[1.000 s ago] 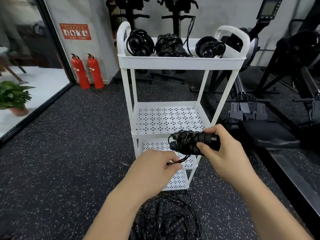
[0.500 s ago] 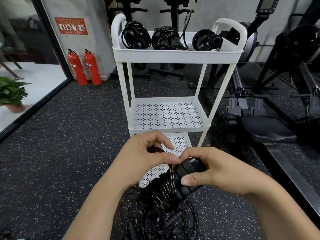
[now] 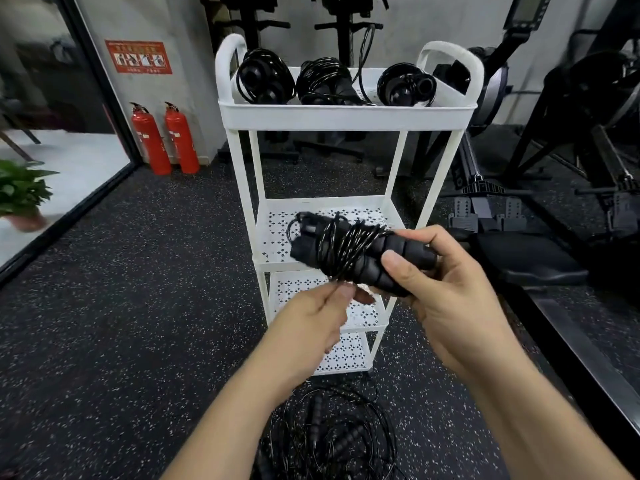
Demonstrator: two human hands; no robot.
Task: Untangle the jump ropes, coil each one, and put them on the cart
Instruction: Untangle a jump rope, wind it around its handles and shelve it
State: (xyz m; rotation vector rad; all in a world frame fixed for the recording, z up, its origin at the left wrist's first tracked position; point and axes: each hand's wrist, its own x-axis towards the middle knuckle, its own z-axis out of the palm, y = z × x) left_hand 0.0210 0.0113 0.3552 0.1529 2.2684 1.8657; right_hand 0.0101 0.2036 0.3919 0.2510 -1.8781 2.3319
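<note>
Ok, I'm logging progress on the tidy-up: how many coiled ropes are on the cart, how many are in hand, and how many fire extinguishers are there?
Coiled ropes on the cart top shelf: 3
Coiled rope in the right hand: 1
Red fire extinguishers: 2
Total: 6
Floor tangle: uncountable.

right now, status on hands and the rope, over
Right hand grips coiled rope by its handles. Left hand pinches its cord end. Three coils on cart top tray, tangle on floor. Nothing blocking cart.
</note>
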